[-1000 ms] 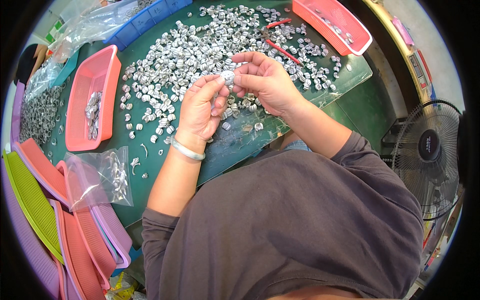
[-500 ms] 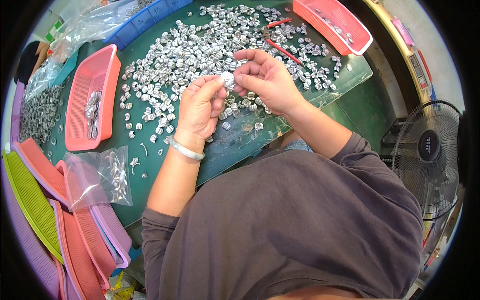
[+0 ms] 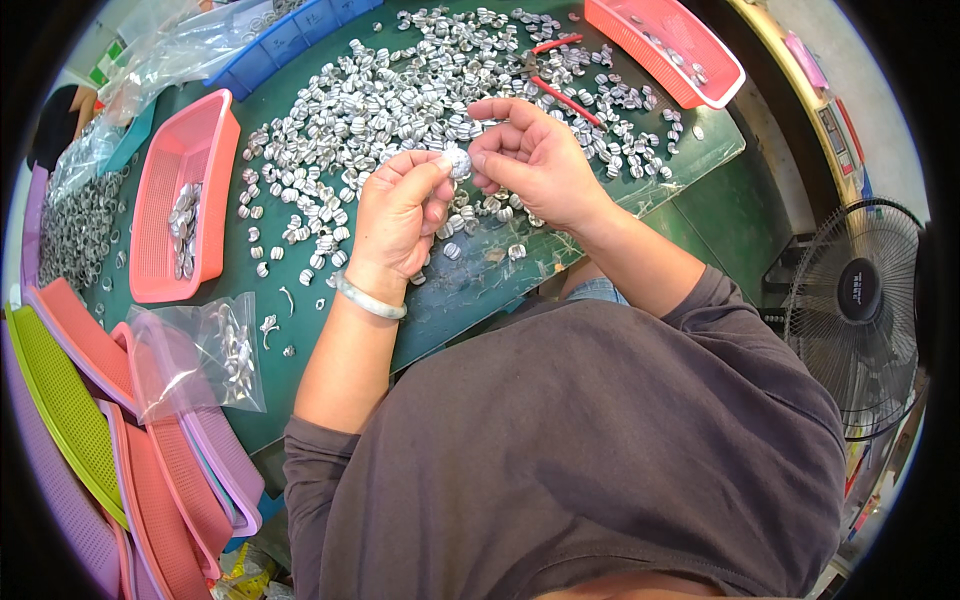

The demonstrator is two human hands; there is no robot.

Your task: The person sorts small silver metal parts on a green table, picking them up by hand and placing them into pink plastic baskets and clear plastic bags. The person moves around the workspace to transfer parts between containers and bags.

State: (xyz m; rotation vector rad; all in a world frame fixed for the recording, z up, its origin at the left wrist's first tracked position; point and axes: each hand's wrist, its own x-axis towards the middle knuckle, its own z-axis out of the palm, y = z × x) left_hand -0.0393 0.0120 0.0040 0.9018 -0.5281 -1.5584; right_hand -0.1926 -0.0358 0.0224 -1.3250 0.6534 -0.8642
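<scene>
A small round silvery metal piece [image 3: 459,163] is pinched between thumb and fingers of my left hand [image 3: 398,215], above the near side of the heap. From the other side my right hand [image 3: 545,165] has its thumb and fingertips closed at the piece's right edge, its upper fingers curled loosely. Around and beyond both hands spreads a heap of small ribbed silvery metal pieces [image 3: 390,105] on the dark green table [image 3: 440,310]. Red-handled pliers [image 3: 565,98] lie opened among them, past my right hand.
Pink baskets holding flat silvery pieces stand left [image 3: 218,225] and far right [image 3: 655,50]. A clear bag [image 3: 200,350] of metal pieces lies near stacked plastic baskets [image 3: 70,410]. A blue tray [image 3: 290,45] sits at the back, a black fan [image 3: 858,290] on the right.
The round piece has shifted very slightly down and right, its face turned a little. Both hands stay in nearly the same place.
</scene>
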